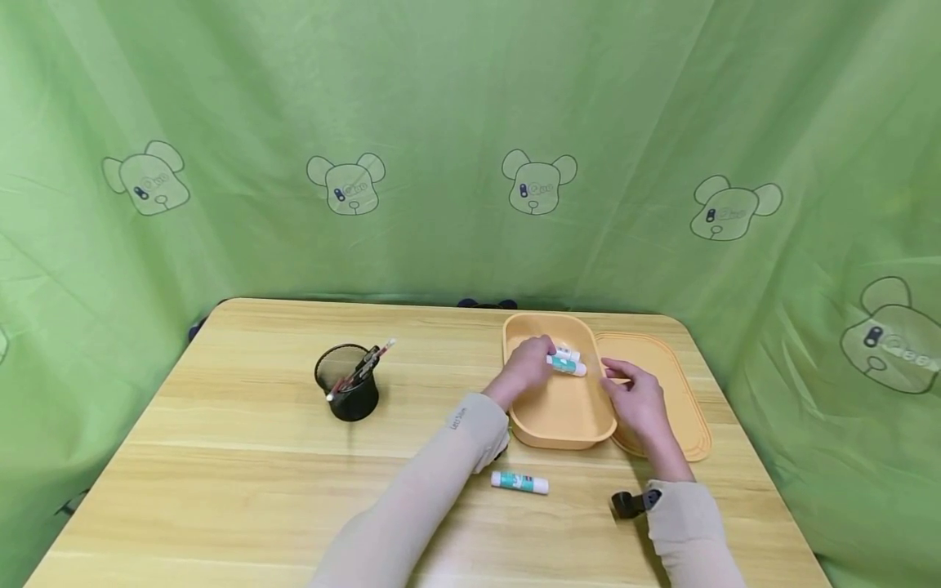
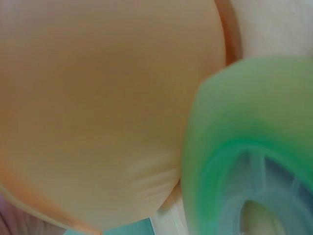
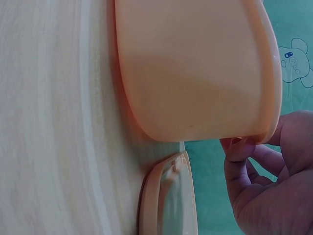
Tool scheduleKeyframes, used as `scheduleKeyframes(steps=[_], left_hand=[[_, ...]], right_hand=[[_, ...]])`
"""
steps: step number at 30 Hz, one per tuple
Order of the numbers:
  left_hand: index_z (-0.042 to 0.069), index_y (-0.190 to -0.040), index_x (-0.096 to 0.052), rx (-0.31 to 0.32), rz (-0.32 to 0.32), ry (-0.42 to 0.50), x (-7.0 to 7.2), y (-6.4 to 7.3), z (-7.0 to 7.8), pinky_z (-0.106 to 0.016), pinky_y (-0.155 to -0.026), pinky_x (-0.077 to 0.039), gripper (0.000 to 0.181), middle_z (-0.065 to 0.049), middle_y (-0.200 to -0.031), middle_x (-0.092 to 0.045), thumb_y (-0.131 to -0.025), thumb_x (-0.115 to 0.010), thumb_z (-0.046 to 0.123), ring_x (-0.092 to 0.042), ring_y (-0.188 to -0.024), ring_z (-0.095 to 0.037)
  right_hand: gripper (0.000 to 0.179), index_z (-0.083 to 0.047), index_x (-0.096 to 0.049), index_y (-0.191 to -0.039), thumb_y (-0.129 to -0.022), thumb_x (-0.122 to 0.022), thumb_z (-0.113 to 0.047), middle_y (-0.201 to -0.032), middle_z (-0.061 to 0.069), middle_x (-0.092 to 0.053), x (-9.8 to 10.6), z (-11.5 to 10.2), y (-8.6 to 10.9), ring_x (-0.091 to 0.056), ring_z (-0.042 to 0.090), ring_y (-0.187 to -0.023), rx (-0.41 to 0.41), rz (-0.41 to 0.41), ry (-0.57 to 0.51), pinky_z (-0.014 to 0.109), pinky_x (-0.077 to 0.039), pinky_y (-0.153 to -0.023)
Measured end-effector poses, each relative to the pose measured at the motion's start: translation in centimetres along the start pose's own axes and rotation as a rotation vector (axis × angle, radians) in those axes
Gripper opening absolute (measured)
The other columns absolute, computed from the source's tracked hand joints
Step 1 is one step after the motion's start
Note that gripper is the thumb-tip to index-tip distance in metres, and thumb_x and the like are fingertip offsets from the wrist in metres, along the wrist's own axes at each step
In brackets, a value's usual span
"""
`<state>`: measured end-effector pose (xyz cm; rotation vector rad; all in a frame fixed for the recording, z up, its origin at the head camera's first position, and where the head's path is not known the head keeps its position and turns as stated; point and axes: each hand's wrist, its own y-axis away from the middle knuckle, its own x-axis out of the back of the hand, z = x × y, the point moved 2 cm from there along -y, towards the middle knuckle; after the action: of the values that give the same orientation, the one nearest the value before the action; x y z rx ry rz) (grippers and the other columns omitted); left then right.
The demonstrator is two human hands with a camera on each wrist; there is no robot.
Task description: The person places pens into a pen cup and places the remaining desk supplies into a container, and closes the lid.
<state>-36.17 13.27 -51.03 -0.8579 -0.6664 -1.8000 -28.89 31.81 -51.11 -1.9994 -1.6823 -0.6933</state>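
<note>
An orange plastic box [image 1: 562, 408] stands on the table with two glue sticks [image 1: 568, 367] inside, both white and teal. My left hand [image 1: 531, 363] reaches over the box's left rim and holds the nearer glue stick by its left end; the fingertips are hidden behind the hand. At the opposite side, my right hand [image 1: 638, 396] pinches the box's right rim between thumb and fingers, seen also in the right wrist view at the rim [image 3: 275, 73]. The left wrist view shows the box wall [image 2: 98, 107] close up, with a green tape roll [image 2: 215, 122] beside it.
Another glue stick [image 1: 519, 483] lies on the table in front of the box. The orange lid [image 1: 672, 392] lies flat to the right, partly behind the right hand. A black mesh pen cup [image 1: 354, 403] with several pens stands at left. Green curtain [image 1: 441, 261] surrounds the table.
</note>
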Motion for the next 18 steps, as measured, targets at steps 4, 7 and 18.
scheduleKeyframes(steps=[4,7,18], left_hand=[[0.009,-0.131,-0.063,0.001,-0.014,-0.009,-0.24,-0.11,0.09,-0.025,-0.101,-0.052,0.034,-0.007,-0.126,-0.069,-0.097,-0.063,0.004,-0.063,-0.111,-0.017],[0.009,-0.130,-0.063,0.005,-0.012,-0.024,-0.35,-0.18,0.10,-0.025,-0.101,-0.052,0.034,-0.006,-0.125,-0.069,-0.097,-0.064,0.004,-0.063,-0.111,-0.016],[0.011,-0.121,-0.069,-0.007,0.007,-0.076,-0.44,-0.20,-0.07,-0.024,-0.095,-0.054,0.030,-0.004,-0.122,-0.072,-0.095,-0.065,-0.003,-0.065,-0.103,-0.014]], right_hand=[[0.041,-0.004,-0.060,-0.143,-0.103,-0.061,-0.013,-0.130,0.022,-0.065,-0.02,0.06,-0.02,-0.059,0.018,-0.090,0.005,0.002,0.001,0.017,-0.052,-0.064],[0.041,-0.003,-0.060,-0.143,-0.103,-0.061,-0.012,-0.129,0.023,-0.065,-0.03,0.11,-0.08,-0.059,0.018,-0.089,0.011,0.007,0.002,0.016,-0.052,-0.065],[0.042,-0.003,-0.059,-0.144,-0.103,-0.061,-0.012,-0.130,0.024,-0.065,-0.14,-0.01,-0.11,-0.061,0.015,-0.088,0.014,-0.010,-0.012,0.016,-0.054,-0.066]])
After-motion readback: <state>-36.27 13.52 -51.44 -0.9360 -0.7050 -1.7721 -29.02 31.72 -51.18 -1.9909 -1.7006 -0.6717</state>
